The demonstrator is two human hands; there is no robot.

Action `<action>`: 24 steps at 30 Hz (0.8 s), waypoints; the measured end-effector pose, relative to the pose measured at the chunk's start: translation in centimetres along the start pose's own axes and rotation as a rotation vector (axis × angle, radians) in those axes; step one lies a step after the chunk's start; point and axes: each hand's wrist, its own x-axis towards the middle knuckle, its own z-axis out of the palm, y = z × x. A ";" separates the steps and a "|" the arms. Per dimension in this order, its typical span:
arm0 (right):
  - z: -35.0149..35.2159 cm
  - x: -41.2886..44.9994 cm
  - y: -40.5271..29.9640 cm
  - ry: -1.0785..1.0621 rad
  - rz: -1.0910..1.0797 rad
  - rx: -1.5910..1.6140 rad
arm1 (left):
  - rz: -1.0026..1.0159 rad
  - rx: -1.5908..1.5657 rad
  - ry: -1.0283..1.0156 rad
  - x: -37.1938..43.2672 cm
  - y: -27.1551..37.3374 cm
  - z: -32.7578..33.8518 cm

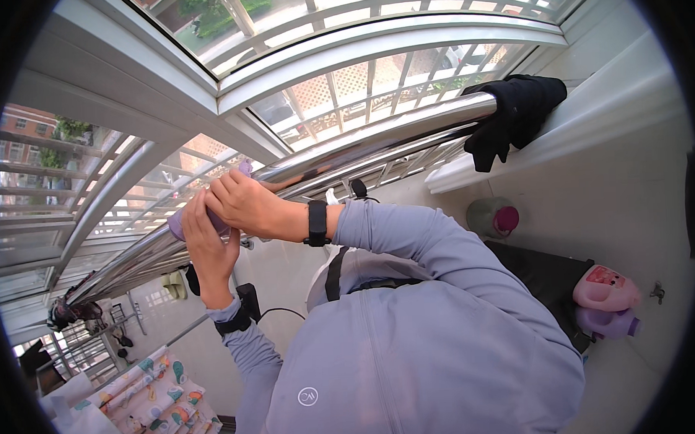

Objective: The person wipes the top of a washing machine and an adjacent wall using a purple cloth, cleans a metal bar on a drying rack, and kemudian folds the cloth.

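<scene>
A lilac cloth (217, 221) is wrapped over a shiny metal rail (373, 137) that runs along the window. My left hand (205, 245) presses on the cloth from the near side, fingers curved over the rail. Close beside it, partly touching it, my right hand (246, 203) grips the same cloth, with a bit of lilac fabric showing beyond its knuckles. Much of the cloth is hidden under both hands. Each wrist wears a black band.
Black clothing (510, 116) drapes the rail's right end; dark fabric (75, 310) hangs at its far left. At right are detergent jugs (605, 288) and a container with a magenta lid (505, 220). A patterned cloth (158, 396) hangs lower left. Green slippers (175, 286) lie on the floor.
</scene>
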 end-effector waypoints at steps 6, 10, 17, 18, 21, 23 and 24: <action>-1.7 -1.1 1.2 0.086 0.057 0.244 | -0.106 -0.233 -0.072 0.3 0.4 -1.7; -3.3 -1.8 1.9 0.034 0.057 0.333 | -0.326 -0.251 -0.026 0.5 2.1 -1.9; -6.5 -5.5 4.2 0.034 -0.204 0.509 | -0.210 -0.409 -0.076 -2.3 6.5 -2.8; -6.9 -6.6 4.8 -0.009 -0.224 0.559 | -0.217 -0.413 -0.076 -2.1 7.4 -2.6; -6.4 -9.9 6.1 -0.135 -0.210 0.573 | -0.191 -0.640 -0.272 -2.2 8.0 -1.5; -5.4 -11.6 6.8 -0.295 -0.219 0.544 | -0.974 -1.537 -0.599 -4.7 5.4 1.8; -4.7 -12.4 7.1 -0.310 -0.248 0.525 | -0.785 -1.155 -0.721 -5.3 4.5 3.3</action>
